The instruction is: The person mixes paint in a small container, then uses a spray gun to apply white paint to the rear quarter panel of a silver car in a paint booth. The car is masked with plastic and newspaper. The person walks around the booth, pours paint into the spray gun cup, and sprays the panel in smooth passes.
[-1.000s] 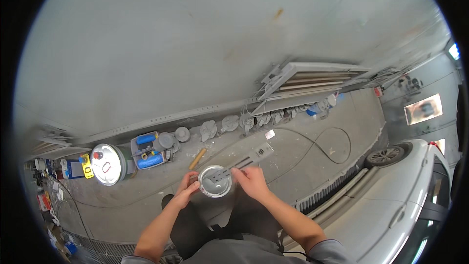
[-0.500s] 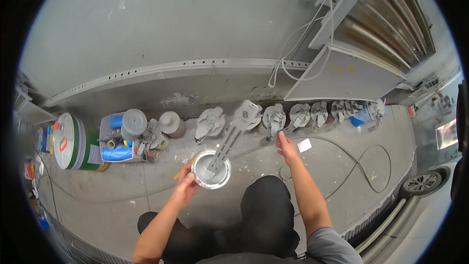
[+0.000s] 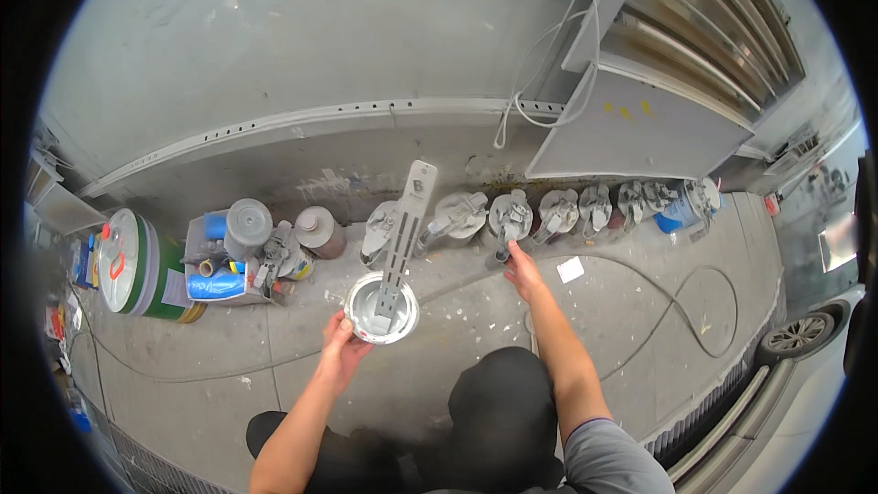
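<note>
My left hand (image 3: 343,348) is closed around the side of an open metal paint can (image 3: 413,314), its thumb by the rim. Light grey paint lies inside, and a long slotted metal mixing stick (image 3: 399,247) stands tilted in it, rising past the rim. My right hand (image 3: 527,276) reaches forward, thumb and fingers apart, at the lower end of the handle on a grey, paint-crusted spray gun (image 3: 509,215). Whether the fingertips press on that handle is hard to make out. Similar crusted guns or lidded pots stand on both sides of it, including one (image 3: 460,212) behind the stick.
A green and white drum (image 3: 128,261) and a box (image 3: 192,242) with blue rolls and tubs stand left along the wall. A hose (image 3: 672,316) loops over the floor at right. White cable (image 3: 594,64) hangs above. A car wheel (image 3: 794,336) shows at far right.
My right hand has moved left to the spray gun's handle. The can in my left hand has shifted slightly left and away from me, and the stick now stands more upright.
</note>
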A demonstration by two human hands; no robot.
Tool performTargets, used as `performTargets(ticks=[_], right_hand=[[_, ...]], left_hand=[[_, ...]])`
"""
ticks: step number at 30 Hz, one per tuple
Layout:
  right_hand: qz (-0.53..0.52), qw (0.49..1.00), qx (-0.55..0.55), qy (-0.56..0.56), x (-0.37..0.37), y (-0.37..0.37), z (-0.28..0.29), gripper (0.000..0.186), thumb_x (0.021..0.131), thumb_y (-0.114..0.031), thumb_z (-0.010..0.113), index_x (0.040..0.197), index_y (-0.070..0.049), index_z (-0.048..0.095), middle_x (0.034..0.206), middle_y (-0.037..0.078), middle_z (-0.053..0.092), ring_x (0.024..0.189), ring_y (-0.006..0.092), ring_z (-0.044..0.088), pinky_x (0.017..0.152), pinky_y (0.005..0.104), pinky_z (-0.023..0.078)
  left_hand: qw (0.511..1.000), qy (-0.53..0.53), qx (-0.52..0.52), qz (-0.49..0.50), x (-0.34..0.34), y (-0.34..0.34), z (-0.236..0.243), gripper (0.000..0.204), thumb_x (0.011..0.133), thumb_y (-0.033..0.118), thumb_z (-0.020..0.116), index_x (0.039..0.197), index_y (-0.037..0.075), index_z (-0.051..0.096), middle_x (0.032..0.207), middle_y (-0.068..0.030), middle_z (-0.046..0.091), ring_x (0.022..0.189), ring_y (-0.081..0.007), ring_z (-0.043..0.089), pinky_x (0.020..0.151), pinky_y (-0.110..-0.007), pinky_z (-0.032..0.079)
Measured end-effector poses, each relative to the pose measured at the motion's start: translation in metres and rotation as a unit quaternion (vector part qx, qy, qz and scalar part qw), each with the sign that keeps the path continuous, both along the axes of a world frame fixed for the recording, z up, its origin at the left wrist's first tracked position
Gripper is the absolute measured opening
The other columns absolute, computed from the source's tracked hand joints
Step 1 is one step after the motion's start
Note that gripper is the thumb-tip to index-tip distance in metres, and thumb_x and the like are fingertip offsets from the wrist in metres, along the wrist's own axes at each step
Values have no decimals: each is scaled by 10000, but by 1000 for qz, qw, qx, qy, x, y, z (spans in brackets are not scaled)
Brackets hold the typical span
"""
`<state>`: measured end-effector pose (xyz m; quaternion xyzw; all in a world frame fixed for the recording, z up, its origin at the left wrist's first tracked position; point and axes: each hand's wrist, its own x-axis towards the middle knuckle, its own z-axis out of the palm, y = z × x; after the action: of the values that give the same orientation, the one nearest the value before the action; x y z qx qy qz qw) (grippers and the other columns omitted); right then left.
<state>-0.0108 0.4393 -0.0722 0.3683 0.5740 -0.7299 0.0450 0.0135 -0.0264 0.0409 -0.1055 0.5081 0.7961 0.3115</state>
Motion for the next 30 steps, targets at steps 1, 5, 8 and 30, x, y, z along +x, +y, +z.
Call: performTargets(ticks=[1,5,8,30], right_hand=[[-18,999,-14,25,-4,4,1,843,968,-670,652,1553,-83,497,1576,87,539,1460,265,471,1205,485,334],[-67,990,-75,101,9,45,12,684,965,-655,606,1296,-57,640,1230,133,736,1154,298,670,1084,434,444],[-115,986,-110,54,16,54,80,681,925,-783,578,877,-104,599,756,49,578,780,283,654,756,478,529],[414,817,395,-67,77,-78,390,660,1002,-593,584,656,-31,597,579,8,556,560,109,497,539,320,375]], left_hand=[[1000,-1,3,-3,-1,3,0,917,925,620,732,1596,146,322,1511,-114,497,1334,-303,570,1131,-503,469],[1000,-1,12,-4,-2,19,-6,827,952,580,721,1560,144,368,1485,-104,522,1326,-282,574,1129,-485,466],[999,7,25,-18,-6,28,-9,737,986,518,708,1531,148,376,1448,-99,552,1327,-244,561,1152,-461,415],[995,61,-42,-64,-1,69,-5,799,970,508,750,1504,71,345,1328,-137,594,1249,-227,532,1114,-394,379]])
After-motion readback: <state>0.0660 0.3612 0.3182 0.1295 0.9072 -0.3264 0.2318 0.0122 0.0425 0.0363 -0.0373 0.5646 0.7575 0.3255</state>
